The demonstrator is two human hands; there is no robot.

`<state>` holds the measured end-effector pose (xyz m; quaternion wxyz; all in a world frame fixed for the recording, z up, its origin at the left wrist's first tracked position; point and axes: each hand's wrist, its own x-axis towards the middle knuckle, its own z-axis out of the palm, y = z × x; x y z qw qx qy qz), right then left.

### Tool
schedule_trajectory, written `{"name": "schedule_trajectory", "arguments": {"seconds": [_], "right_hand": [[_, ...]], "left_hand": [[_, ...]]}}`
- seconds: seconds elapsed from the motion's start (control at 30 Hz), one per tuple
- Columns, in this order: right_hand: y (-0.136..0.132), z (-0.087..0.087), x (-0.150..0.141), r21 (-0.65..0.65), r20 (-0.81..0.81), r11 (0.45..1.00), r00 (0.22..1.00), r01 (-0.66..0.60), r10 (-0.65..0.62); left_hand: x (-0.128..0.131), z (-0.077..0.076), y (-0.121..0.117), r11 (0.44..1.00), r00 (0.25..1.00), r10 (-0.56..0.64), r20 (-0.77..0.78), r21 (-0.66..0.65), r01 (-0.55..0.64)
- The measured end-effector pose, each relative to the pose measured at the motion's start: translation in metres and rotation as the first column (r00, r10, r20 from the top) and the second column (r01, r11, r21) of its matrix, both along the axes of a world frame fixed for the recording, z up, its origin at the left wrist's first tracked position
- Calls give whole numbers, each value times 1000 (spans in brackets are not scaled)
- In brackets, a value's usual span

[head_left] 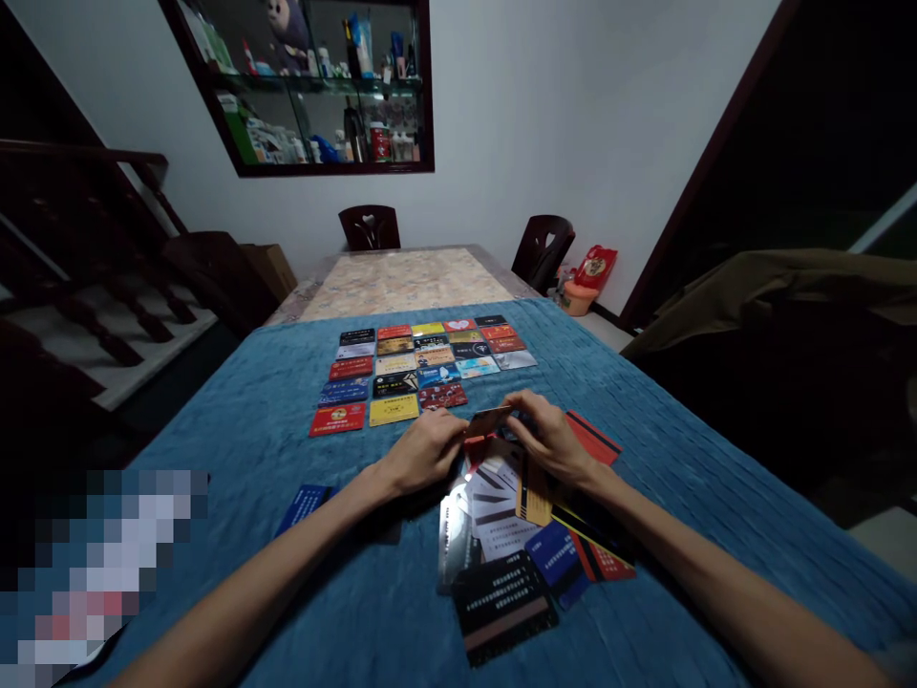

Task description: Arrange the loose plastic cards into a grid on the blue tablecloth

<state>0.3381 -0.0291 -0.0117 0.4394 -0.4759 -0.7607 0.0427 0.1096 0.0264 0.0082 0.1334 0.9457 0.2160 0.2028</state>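
My left hand point(430, 447) and my right hand point(550, 436) pinch one dark plastic card point(488, 421) between them, one hand at each end, tilted above the pile. Beneath and nearer to me lies a loose heap of cards: a black card point(503, 604), a blue card point(557, 564), a yellow card point(533, 492), white ones point(494, 521) and a red card point(593, 440) beside my right hand. Past my hands, several cards stand in rows on the cloth, among them a yellow card point(394, 411) and a red card point(337, 419). A blue card point(305, 506) lies partly behind my left forearm.
A blue cloth point(236, 420) covers the near part of the table; its patterned top point(401, 277) shows beyond. Dark chairs point(370, 227) stand at the far end. A pixelated patch hides the lower left. Brown fabric point(774, 287) hangs at the right.
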Motion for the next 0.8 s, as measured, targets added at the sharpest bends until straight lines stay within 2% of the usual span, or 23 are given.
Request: {"name": "schedule_trajectory", "arguments": {"seconds": [0.2,0.37,0.57,0.67,0.8], "right_hand": [[3,2,-2,86,136,996,990,28,-40],[5,4,-7,159,199,987,980,-4,-28],[7,6,-14,109,249,994,968,1,-28],[9,2,-14,69,258,998,966,-12,-6],[13,-6,-10,-33,247,999,968,-31,38]], "left_hand": [[-1,0,-1,998,973,69,222,-23,-65],[1,4,-7,997,948,74,310,-16,-73],[4,1,-5,994,939,89,333,28,-104],[3,0,-4,995,933,83,350,25,-97],[2,-3,-2,989,920,129,370,14,-144]]}}
